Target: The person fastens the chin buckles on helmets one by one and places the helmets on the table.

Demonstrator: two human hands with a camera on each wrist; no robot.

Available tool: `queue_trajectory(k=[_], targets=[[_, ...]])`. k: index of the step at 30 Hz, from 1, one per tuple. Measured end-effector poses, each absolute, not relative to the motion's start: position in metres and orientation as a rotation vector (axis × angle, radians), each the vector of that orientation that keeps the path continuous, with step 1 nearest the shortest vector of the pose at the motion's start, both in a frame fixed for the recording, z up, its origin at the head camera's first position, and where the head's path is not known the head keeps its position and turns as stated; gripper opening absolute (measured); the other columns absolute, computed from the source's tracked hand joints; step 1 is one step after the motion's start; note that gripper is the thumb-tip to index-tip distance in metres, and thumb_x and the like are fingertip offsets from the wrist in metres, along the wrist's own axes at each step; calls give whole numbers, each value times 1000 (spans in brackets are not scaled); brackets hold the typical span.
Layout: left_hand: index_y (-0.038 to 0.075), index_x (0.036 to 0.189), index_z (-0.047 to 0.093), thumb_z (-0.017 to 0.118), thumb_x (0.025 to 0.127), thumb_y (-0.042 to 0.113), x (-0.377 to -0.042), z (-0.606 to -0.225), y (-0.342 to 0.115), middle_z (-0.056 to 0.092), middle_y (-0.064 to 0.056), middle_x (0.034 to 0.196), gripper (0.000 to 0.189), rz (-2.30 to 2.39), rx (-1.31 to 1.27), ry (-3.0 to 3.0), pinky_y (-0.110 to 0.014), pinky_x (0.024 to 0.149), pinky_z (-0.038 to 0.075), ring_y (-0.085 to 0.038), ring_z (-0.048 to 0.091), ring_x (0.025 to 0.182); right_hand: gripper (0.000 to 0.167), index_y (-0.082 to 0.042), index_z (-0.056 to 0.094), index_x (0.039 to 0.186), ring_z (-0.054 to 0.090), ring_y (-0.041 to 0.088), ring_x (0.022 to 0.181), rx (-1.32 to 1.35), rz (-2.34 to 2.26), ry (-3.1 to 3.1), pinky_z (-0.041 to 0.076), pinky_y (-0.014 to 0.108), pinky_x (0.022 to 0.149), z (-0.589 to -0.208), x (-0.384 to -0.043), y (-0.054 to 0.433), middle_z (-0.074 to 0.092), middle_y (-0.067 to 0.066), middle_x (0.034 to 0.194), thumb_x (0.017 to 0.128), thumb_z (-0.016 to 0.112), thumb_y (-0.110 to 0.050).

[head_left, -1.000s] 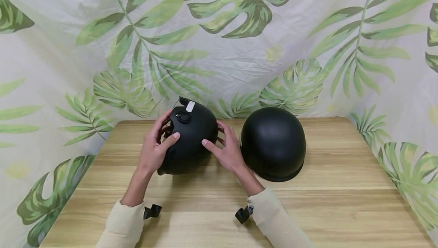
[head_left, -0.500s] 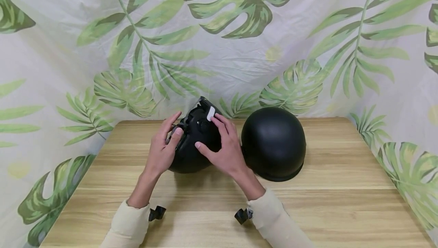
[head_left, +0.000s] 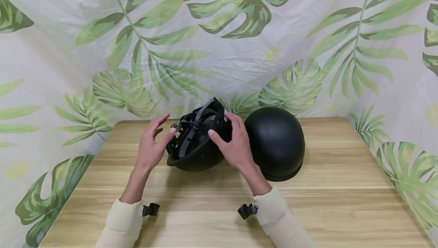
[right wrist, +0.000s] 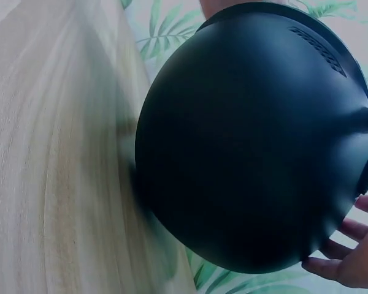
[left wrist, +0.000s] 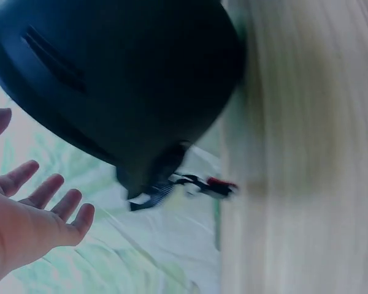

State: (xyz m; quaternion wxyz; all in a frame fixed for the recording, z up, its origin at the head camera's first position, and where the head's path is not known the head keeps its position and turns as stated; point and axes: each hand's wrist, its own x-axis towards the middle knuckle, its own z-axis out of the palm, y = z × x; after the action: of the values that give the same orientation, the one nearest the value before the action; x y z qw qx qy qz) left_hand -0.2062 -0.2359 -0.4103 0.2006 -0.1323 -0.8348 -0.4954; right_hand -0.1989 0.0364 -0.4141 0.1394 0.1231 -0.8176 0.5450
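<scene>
A black helmet [head_left: 200, 161] lies tipped on its side, its strapped interior [head_left: 188, 137] facing up and toward the left. My right hand [head_left: 237, 145] holds its right side, thumb at the rim and fingers around the far side. In the right wrist view the fingers of that hand [right wrist: 362, 257] touch the smooth shell. My left hand [head_left: 150, 149] is beside the opening, fingers spread. Seen from the left wrist, the same hand [left wrist: 34, 220] stands apart from the shell, with a strap and a small red-marked buckle [left wrist: 218, 187] hanging nearby.
A second black helmet [head_left: 275, 141] stands dome up, close to my right hand. Both rest on a wooden table [head_left: 202, 206]. Behind it hangs a leaf-patterned cloth [head_left: 219, 58]. Small black mounts [head_left: 150, 209] sit at both wrists.
The helmet between my hands has turned from shell side up to interior up, rolling rightward. My right hand went around with it; my left hand has drawn back from the shell.
</scene>
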Motion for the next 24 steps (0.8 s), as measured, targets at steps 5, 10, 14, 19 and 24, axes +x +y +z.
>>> queue_trajectory(k=[5, 10, 14, 19, 24], targets=[[9, 161, 49, 72, 104, 21, -216, -423, -250, 49, -21, 164, 63, -1400, -246, -2422, -64, 121, 40, -43, 44, 154, 73, -17, 46, 161, 44, 33, 154, 336, 1621, -2391, 41, 59, 124, -418, -204, 42, 42, 7, 166, 100, 70, -48], [11, 167, 39, 71, 105, 25, -225, -437, -263, 41, -22, 169, 71, -1426, -124, -2513, -64, 121, 40, -45, 38, 157, 69, -16, 46, 161, 46, 38, 153, 335, 1711, -2384, 47, 60, 119, -426, -209, 44, 47, 11, 162, 102, 70, -42], [14, 168, 37, 70, 106, 29, -228, -443, -272, 41, -20, 170, 72, -1479, -66, -2537, -59, 118, 46, -45, 42, 155, 64, -14, 47, 160, 48, 39, 152, 324, 1786, -2357, 51, 57, 116, -432, -214, 45, 50, 13, 160, 103, 70, -33], [18, 169, 37, 68, 106, 28, -230, -443, -276, 40, -18, 171, 71, -1522, -26, -2564, -13, 93, 49, -43, 51, 149, 61, -11, 49, 159, 53, 35, 150, 301, 1848, -2357, 55, 51, 113, -436, -216, 45, 52, 13, 160, 103, 69, -24], [15, 165, 45, 70, 103, 22, -225, -437, -274, 44, -21, 168, 67, -1481, -30, -2581, -5, 81, 45, -45, 55, 144, 62, -15, 46, 162, 52, 35, 150, 245, 1849, -2423, 53, 54, 115, -438, -214, 48, 50, 12, 163, 104, 65, -25]])
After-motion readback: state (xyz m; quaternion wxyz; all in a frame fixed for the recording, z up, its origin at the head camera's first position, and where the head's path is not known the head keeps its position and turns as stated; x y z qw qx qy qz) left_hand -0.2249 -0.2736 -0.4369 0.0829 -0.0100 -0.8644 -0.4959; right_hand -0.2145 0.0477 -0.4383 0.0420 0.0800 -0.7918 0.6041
